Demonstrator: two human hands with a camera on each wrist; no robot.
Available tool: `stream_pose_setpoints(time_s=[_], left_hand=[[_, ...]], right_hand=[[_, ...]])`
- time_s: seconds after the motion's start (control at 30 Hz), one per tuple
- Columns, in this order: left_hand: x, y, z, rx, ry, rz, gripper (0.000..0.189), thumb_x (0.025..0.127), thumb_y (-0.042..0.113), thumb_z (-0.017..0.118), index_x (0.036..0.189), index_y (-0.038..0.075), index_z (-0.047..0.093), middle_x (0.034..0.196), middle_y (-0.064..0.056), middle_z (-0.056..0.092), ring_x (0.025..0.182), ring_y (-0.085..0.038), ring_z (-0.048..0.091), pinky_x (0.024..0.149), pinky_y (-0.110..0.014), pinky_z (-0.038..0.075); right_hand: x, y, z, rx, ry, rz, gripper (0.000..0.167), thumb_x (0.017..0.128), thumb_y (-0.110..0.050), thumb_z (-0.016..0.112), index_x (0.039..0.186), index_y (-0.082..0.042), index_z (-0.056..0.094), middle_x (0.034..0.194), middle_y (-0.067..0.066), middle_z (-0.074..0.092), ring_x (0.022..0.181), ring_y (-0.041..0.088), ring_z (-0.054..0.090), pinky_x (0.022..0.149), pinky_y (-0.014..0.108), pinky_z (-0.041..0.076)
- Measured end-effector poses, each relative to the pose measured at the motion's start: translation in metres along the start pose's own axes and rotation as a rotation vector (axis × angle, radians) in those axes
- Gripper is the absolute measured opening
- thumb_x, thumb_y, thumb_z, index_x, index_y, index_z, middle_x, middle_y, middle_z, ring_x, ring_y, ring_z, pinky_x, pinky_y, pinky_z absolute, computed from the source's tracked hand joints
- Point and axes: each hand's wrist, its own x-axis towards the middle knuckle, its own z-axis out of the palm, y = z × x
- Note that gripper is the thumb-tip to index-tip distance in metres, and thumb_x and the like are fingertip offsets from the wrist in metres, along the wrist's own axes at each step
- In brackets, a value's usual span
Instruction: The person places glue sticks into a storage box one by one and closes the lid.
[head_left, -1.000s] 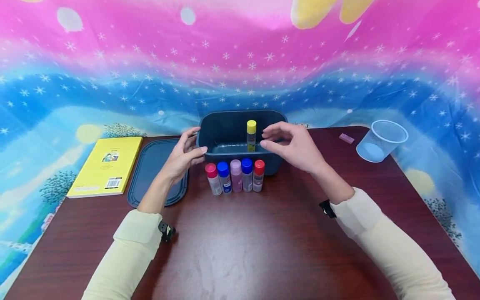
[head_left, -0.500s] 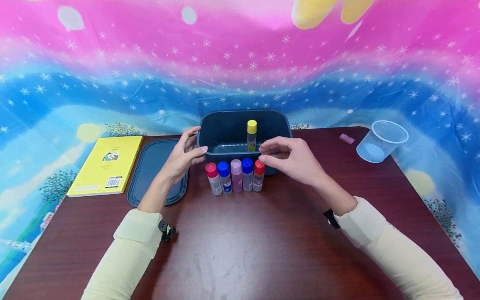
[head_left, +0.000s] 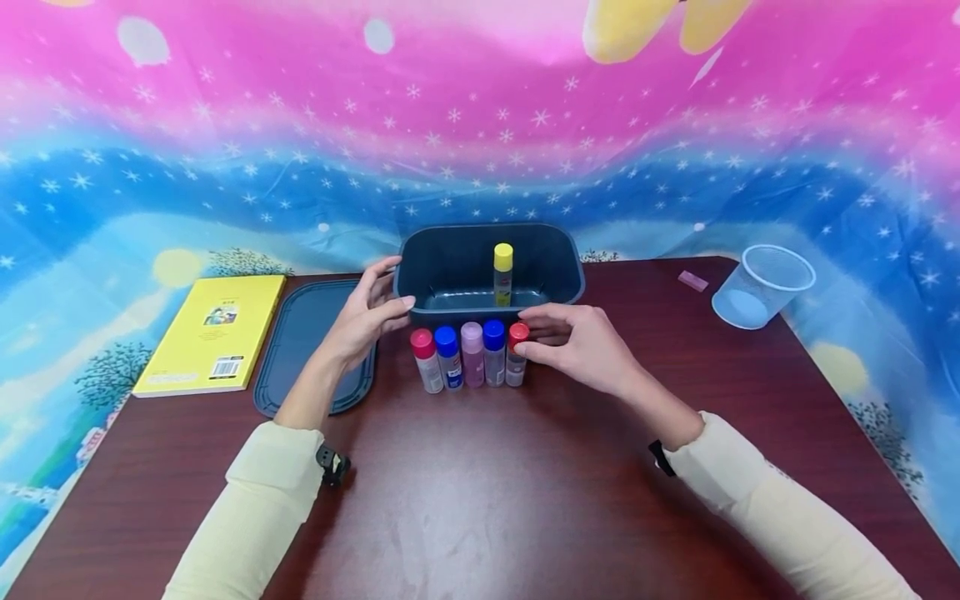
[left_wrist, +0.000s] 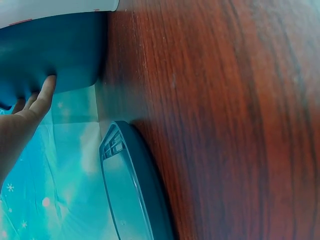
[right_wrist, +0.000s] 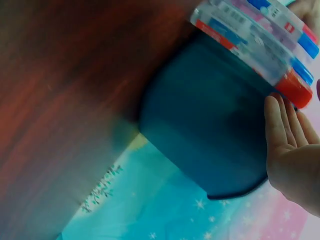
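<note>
My left hand (head_left: 356,323) holds the left end of a dark blue storage bin (head_left: 450,260), thumb at the front rim corner and fingers along the outer side. Inside the bin stands a clear tube with a yellow cap (head_left: 503,273). Several similar tubes line up before the bin, with red, blue and pink caps. My right hand (head_left: 588,346) surrounds the rightmost tube's red cap (head_left: 517,332); the right wrist view shows fingers right behind this red cap (right_wrist: 295,89) and the thumb apart from it.
A dark blue lid (head_left: 318,321) lies left of the bin, beside a yellow book (head_left: 213,325). At the back right are a white mesh cup (head_left: 763,287) and a small pink block (head_left: 693,280). A patterned cloth (head_left: 480,117) hangs behind the table.
My right hand has come down and toward me from beside the yellow-capped tube in the bin to the red-capped tube in front. The left hand stays at the bin.
</note>
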Motion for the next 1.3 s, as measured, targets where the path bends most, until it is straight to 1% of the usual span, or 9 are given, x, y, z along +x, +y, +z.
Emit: stream_pose_setpoints(time_s=[0.13, 0.27, 0.43, 0.63, 0.8, 1.0, 1.2, 1.3], left_hand=[[-0.001, 0.0, -0.001, 0.005, 0.002, 0.002, 0.071, 0.1, 0.012, 0.061, 0.16, 0.02, 0.024, 0.167, -0.01, 0.016, 0.142, -0.041, 0.035, 0.111, -0.058, 0.038], [0.0, -0.002, 0.001, 0.005, -0.009, 0.007, 0.07, 0.1, 0.012, 0.06, 0.16, 0.02, 0.023, 0.166, -0.01, 0.018, 0.141, -0.041, 0.037, 0.11, -0.058, 0.039], [-0.001, -0.005, 0.002, -0.003, -0.009, 0.01, 0.069, 0.101, 0.011, 0.06, 0.159, 0.02, 0.024, 0.165, -0.01, 0.021, 0.141, -0.043, 0.036, 0.11, -0.057, 0.04], [0.0, -0.004, 0.002, 0.0, -0.011, 0.014, 0.07, 0.1, 0.014, 0.061, 0.159, 0.02, 0.024, 0.165, -0.01, 0.022, 0.141, -0.044, 0.036, 0.11, -0.057, 0.04], [0.001, -0.003, 0.001, -0.001, -0.006, 0.011, 0.071, 0.1, 0.014, 0.062, 0.159, 0.02, 0.024, 0.164, -0.011, 0.023, 0.141, -0.044, 0.036, 0.109, -0.057, 0.04], [0.003, -0.003, 0.001, 0.0, -0.009, 0.015, 0.071, 0.1, 0.015, 0.062, 0.159, 0.021, 0.024, 0.165, -0.011, 0.021, 0.141, -0.043, 0.036, 0.11, -0.057, 0.04], [0.002, -0.002, 0.001, -0.007, -0.007, 0.011, 0.07, 0.1, 0.012, 0.06, 0.159, 0.02, 0.024, 0.165, -0.011, 0.02, 0.141, -0.044, 0.035, 0.11, -0.058, 0.039], [0.002, -0.002, 0.001, -0.006, -0.004, 0.01, 0.07, 0.1, 0.011, 0.06, 0.159, 0.02, 0.024, 0.165, -0.011, 0.021, 0.14, -0.043, 0.036, 0.11, -0.058, 0.039]], right_hand=[[0.0, 0.003, 0.006, -0.011, 0.002, 0.013, 0.047, 0.085, -0.018, 0.084, 0.129, -0.006, 0.069, 0.118, 0.01, 0.072, 0.104, 0.025, 0.071, 0.091, 0.043, 0.057], [-0.002, 0.006, 0.01, -0.021, 0.024, 0.026, 0.045, 0.086, -0.015, 0.084, 0.127, -0.006, 0.069, 0.117, 0.009, 0.072, 0.102, 0.024, 0.071, 0.089, 0.042, 0.058], [-0.004, 0.009, 0.013, -0.014, 0.046, 0.005, 0.038, 0.086, -0.014, 0.083, 0.122, -0.008, 0.072, 0.112, 0.006, 0.073, 0.097, 0.02, 0.072, 0.086, 0.038, 0.059], [-0.005, 0.009, 0.011, -0.022, 0.052, -0.009, 0.035, 0.086, -0.013, 0.083, 0.12, -0.009, 0.073, 0.11, 0.005, 0.074, 0.094, 0.017, 0.072, 0.085, 0.036, 0.059], [-0.005, 0.005, 0.005, -0.012, 0.049, -0.012, 0.036, 0.087, -0.014, 0.083, 0.121, -0.009, 0.073, 0.11, 0.005, 0.074, 0.094, 0.016, 0.072, 0.084, 0.033, 0.059], [-0.006, -0.004, -0.008, 0.006, 0.072, -0.031, 0.036, 0.086, -0.014, 0.084, 0.12, -0.009, 0.073, 0.108, 0.005, 0.074, 0.094, 0.017, 0.072, 0.081, 0.03, 0.059], [-0.004, -0.014, -0.021, 0.052, 0.121, -0.044, 0.037, 0.088, -0.016, 0.082, 0.122, -0.007, 0.072, 0.111, 0.006, 0.072, 0.098, 0.019, 0.071, 0.082, 0.026, 0.058], [-0.003, -0.019, -0.026, 0.065, 0.155, -0.057, 0.035, 0.089, -0.018, 0.081, 0.122, -0.008, 0.072, 0.11, 0.006, 0.072, 0.097, 0.019, 0.069, 0.082, 0.023, 0.057]])
